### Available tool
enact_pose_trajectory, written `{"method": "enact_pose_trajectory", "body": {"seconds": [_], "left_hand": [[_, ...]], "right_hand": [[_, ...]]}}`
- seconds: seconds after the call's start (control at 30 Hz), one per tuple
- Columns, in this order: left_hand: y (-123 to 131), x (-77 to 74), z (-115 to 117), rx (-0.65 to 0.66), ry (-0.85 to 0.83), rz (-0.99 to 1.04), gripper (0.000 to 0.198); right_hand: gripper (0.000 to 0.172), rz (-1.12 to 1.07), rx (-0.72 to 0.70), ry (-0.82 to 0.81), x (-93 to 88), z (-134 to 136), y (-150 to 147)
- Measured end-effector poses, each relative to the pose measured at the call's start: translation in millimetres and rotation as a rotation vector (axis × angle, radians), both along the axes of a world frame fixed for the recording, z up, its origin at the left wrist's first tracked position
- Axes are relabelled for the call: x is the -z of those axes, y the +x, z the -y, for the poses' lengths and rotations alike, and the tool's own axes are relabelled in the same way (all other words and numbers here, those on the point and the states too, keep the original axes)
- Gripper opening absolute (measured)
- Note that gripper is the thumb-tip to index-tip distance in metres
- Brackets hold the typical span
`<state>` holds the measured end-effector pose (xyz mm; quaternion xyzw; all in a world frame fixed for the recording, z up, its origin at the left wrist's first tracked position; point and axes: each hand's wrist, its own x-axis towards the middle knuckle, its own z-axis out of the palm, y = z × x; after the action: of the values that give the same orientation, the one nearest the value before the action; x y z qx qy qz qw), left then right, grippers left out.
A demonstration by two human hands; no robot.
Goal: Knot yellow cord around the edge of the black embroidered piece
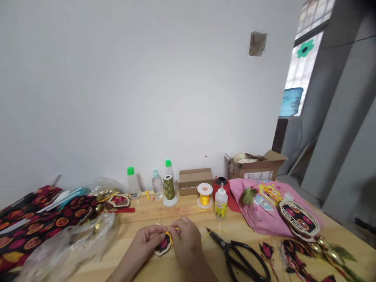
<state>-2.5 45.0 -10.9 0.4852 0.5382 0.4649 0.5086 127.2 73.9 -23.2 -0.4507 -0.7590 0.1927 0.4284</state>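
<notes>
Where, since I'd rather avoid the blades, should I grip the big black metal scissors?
The black metal scissors lie flat on the wooden table, blades pointing toward the right hand, loops nearest you. So probably grip the looped handles, coming from the near right.

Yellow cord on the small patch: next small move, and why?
Probably press the yellow cord a little further along the patch edge: left hand steadies the patch, right hand pinches the cord, and slack trails toward the scissors.

scissors (241, 256) right of patch (163, 246); glue bottle (221, 202) behind scissors; fabric (38, 224) left of patch
</notes>
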Motion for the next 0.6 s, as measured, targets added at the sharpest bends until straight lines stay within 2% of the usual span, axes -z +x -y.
{"method": "enact_pose_trajectory", "body": {"seconds": [0.13,0.37,0.6], "left_hand": [[4,-0.8,-1,-0.039,-0.001,0.011,0.03],[7,2.7,-10,-0.017,0.02,0.003,0.029],[5,7.6,-13,0.003,0.041,-0.01,0.03]], "right_hand": [[0.015,-0.004,-0.01,0.014,0.6,-1,3],[0.018,0.043,0.001,0.067,0.4,-4,8],[0.017,-0.021,0.022,0.085,0.3,-5,4]]}}
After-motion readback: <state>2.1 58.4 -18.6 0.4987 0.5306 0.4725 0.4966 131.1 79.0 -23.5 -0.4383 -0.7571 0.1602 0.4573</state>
